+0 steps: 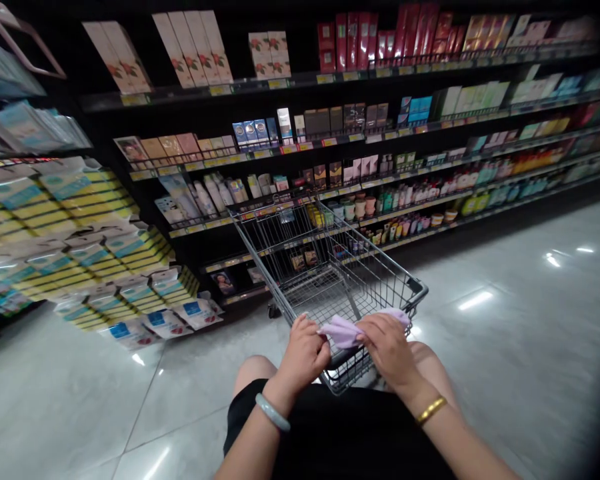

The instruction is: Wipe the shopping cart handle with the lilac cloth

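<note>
A metal shopping cart stands right in front of me, its wire basket pointing toward the shelves. My left hand is closed over the left end of the cart's dark handle. A lilac cloth lies bunched along the handle, one tip reaching my left fingers. Its other end shows beyond my right hand, which is closed around the cloth on the handle. The undersides of both hands are hidden. No goods show in the basket.
Shelves of boxed and bottled cosmetics run across the front and off to the right. At the left hangs a rack of yellow-and-blue packs, some near the floor. Shiny grey tiles cover the floor.
</note>
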Demonstrator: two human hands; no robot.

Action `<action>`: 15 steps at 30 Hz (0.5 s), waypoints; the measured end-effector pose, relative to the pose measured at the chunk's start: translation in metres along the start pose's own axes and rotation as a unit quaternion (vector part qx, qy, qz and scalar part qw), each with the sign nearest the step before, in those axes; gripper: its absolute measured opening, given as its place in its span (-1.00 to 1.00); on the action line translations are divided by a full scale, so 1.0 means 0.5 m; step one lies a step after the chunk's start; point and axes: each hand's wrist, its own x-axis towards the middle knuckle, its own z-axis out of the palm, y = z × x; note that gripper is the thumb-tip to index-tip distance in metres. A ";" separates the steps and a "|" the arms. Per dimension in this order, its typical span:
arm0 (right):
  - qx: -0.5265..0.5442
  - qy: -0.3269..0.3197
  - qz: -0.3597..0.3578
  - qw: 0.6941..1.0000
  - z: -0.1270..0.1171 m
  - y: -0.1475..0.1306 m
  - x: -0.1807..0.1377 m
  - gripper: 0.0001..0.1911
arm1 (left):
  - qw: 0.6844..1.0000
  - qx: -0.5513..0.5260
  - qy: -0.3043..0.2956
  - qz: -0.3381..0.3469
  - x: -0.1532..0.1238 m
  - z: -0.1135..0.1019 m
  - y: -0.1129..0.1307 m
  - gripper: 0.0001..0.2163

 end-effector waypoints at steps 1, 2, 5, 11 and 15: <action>-0.012 0.010 0.014 1.000 0.000 0.012 0.002 -0.72 | 1.000 -0.002 0.001 0.002 -0.002 -0.004 -0.007 -0.74; -0.024 0.020 0.033 0.999 0.001 0.018 0.004 -0.71 | 1.000 -0.005 0.001 0.005 -0.003 -0.007 -0.015 -0.74; -0.031 0.010 0.056 0.998 0.012 -0.006 0.009 -0.71 | 1.000 -0.012 0.004 0.011 -0.008 -0.015 -0.039 -0.75; -0.019 -0.078 -0.044 0.996 0.018 -0.056 -0.005 -0.64 | 1.000 -0.015 0.017 0.008 -0.017 -0.044 -0.077 -0.80; -0.047 -0.045 -0.011 0.998 0.019 -0.023 -0.004 -0.66 | 0.999 -0.016 0.018 -0.044 -0.009 -0.056 -0.062 -0.72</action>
